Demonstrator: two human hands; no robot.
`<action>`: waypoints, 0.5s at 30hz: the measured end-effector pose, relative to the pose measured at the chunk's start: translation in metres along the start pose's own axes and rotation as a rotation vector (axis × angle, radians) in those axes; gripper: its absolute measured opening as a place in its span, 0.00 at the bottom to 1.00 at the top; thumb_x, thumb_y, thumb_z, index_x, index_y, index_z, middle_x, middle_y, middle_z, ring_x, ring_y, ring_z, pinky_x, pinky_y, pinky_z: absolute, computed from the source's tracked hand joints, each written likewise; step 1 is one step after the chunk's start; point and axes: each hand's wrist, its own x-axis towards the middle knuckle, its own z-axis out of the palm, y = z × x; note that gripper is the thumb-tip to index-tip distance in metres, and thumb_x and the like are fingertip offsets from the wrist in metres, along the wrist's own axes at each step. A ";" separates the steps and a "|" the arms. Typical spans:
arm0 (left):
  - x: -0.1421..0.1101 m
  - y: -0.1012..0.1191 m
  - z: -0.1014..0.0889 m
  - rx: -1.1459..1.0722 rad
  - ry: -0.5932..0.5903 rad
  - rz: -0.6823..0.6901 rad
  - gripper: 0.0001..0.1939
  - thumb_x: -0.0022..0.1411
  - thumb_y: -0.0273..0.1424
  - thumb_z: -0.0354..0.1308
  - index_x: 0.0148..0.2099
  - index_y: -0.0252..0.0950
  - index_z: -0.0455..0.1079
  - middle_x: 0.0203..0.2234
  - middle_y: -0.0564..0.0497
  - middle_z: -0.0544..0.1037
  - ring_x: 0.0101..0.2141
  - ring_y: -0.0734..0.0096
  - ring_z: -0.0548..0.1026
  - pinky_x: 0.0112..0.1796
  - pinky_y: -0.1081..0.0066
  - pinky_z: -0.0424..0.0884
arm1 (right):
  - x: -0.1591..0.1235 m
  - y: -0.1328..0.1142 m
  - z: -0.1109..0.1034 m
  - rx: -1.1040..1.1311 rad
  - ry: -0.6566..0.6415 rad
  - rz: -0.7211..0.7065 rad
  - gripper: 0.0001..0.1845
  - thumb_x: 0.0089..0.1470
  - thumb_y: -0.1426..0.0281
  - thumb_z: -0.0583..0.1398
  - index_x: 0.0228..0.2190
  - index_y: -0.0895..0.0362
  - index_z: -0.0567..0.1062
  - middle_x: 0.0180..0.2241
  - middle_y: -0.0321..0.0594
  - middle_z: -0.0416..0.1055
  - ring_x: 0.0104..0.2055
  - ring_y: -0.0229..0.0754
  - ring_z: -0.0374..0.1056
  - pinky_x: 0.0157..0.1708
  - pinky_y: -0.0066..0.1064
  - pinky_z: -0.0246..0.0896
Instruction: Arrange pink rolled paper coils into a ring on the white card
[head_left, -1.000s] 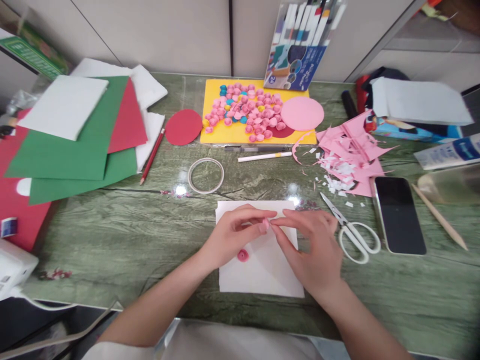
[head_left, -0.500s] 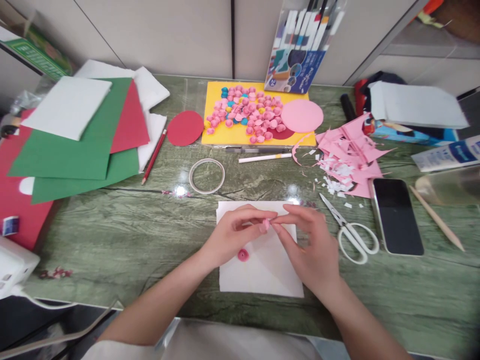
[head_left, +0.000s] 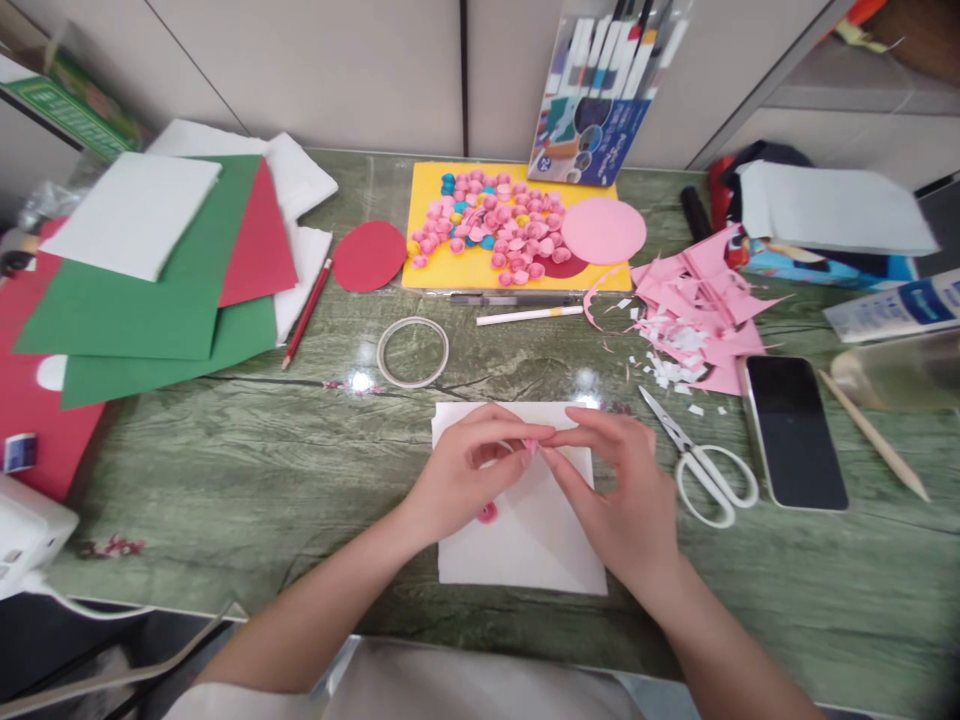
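Note:
Between the fingertips of both hands is a small pink paper piece (head_left: pixel 531 447), mostly covered by the fingers. My left hand (head_left: pixel 472 465) pinches it from the left, thumb below and fingers above. From the right, my right hand (head_left: pixel 626 480) closes thumb and fingertips on its other side. Both hands are over a white sheet (head_left: pixel 517 550) on the green wood-patterned table. A small pink paper coil (head_left: pixel 487 512) lies on the sheet beneath my left hand, partly covered by it.
Scissors (head_left: pixel 712 480) and a phone (head_left: pixel 796 432) lie to the right, below pink paper scraps (head_left: pixel 697 300). Beyond the sheet are a tape roll (head_left: pixel 413 382) and a yellow sheet (head_left: pixel 450 275) bearing many small rolled paper pieces. Green paper (head_left: pixel 135 310) is stacked left.
The left fingers have shifted slightly over the pink paper piece, hiding more of it. The left hand now covers part of the coil on the sheet.

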 end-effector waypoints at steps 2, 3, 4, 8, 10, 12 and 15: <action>0.001 0.000 0.001 0.021 0.019 0.067 0.12 0.58 0.29 0.56 0.45 0.43 0.74 0.35 0.50 0.67 0.32 0.76 0.69 0.22 0.81 0.72 | 0.000 0.000 0.000 -0.005 -0.004 0.004 0.19 0.52 0.69 0.61 0.45 0.51 0.64 0.30 0.32 0.77 0.40 0.44 0.69 0.43 0.40 0.56; 0.001 0.000 0.001 0.030 0.027 0.098 0.12 0.58 0.28 0.55 0.44 0.43 0.75 0.35 0.50 0.67 0.33 0.75 0.70 0.27 0.79 0.74 | 0.001 0.000 0.000 -0.009 -0.006 0.002 0.19 0.52 0.69 0.61 0.45 0.51 0.64 0.30 0.32 0.77 0.40 0.44 0.69 0.43 0.40 0.56; 0.002 0.000 0.001 0.038 0.030 0.120 0.12 0.58 0.27 0.55 0.43 0.42 0.75 0.35 0.50 0.68 0.35 0.75 0.70 0.32 0.76 0.74 | 0.001 0.000 0.000 -0.013 -0.006 0.000 0.19 0.52 0.69 0.61 0.45 0.51 0.64 0.31 0.32 0.77 0.40 0.44 0.69 0.43 0.40 0.56; 0.001 -0.001 0.002 0.041 0.018 0.120 0.13 0.57 0.25 0.55 0.43 0.43 0.75 0.36 0.50 0.68 0.37 0.73 0.71 0.38 0.71 0.74 | 0.001 0.000 0.000 -0.023 -0.003 -0.001 0.19 0.51 0.69 0.61 0.45 0.51 0.64 0.31 0.32 0.77 0.40 0.44 0.69 0.43 0.40 0.56; 0.001 -0.001 0.001 0.034 0.016 0.102 0.13 0.57 0.26 0.56 0.44 0.43 0.75 0.37 0.51 0.68 0.37 0.73 0.71 0.37 0.71 0.75 | 0.000 0.001 0.001 -0.027 -0.002 0.001 0.19 0.51 0.69 0.62 0.45 0.51 0.64 0.31 0.32 0.77 0.40 0.44 0.69 0.43 0.39 0.55; 0.000 -0.001 0.002 0.023 0.020 0.090 0.12 0.57 0.27 0.57 0.44 0.43 0.74 0.37 0.51 0.68 0.37 0.73 0.71 0.36 0.71 0.75 | 0.000 0.001 0.001 -0.033 0.000 -0.003 0.19 0.51 0.70 0.62 0.44 0.52 0.64 0.31 0.32 0.77 0.40 0.43 0.68 0.43 0.39 0.55; 0.001 -0.001 0.002 0.014 0.040 0.090 0.10 0.57 0.30 0.59 0.42 0.42 0.75 0.36 0.51 0.68 0.37 0.73 0.71 0.35 0.73 0.75 | 0.000 0.001 0.001 -0.049 0.011 -0.027 0.18 0.51 0.71 0.61 0.44 0.52 0.64 0.31 0.32 0.77 0.39 0.42 0.68 0.43 0.38 0.55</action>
